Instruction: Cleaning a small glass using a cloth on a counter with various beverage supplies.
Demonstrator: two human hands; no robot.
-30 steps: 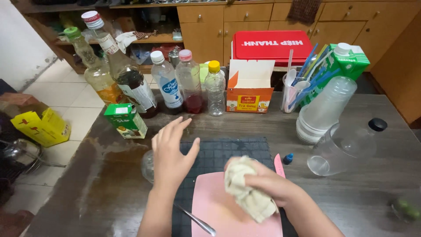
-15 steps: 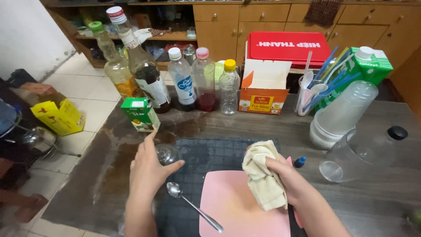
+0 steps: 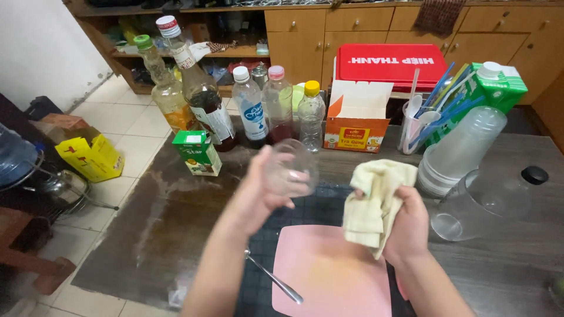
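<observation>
Holding a clear glass (image 3: 289,167) in the left hand (image 3: 267,191), fingers wrapped around; right hand (image 3: 405,226) at three o'clock, fingers clenched on a bunched yellow cloth (image 3: 373,202). Best gripped firmly, wiped gently.

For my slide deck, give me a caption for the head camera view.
Left hand lifts a clear glass while right hand grips a yellow cloth above a pink board.
</observation>
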